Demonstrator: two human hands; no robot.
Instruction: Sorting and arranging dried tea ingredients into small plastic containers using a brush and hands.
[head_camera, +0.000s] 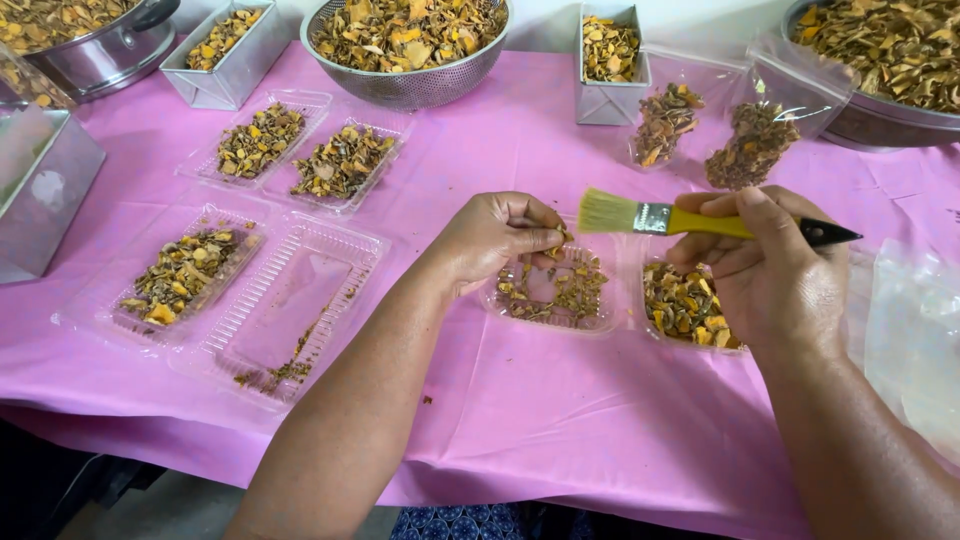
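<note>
Right hand (770, 265) gripped a yellow-handled paintbrush (690, 220), fingers closed round the handle, pale bristles pointing toward the left hand. Left hand (495, 235) was pinched narrow, fingertips holding a small dried piece (560, 238) just above a shallow clear tray (555, 290). That tray sat directly under the left hand, thinly covered with dried yellow-brown slices, bare plastic showing in its middle. A second clear tray (685, 305), fuller, lay partly beneath the right hand, just beside the first. Outward from the left hand, an opened clamshell box (290, 300) was nearly bare on one half, only crumbs and a thin streak left; its neighbour (185, 275) was well filled. Farther beyond, two more filled trays (300, 155) sat side by side. Beyond both hands stood a mesh colander (405, 45) heaped with slices, two small metal tins (610, 60) holding some, and two clear bags (715, 135) part-filled. Large metal bowl (880, 70) beyond the right hand was heaped too. All rested on a table under pink cloth (520, 410). Judged from the layout: several trays appeared finished, one box and the tray under the left hand looked part-done, and the bulk stock in colander and bowl remained large.
</note>
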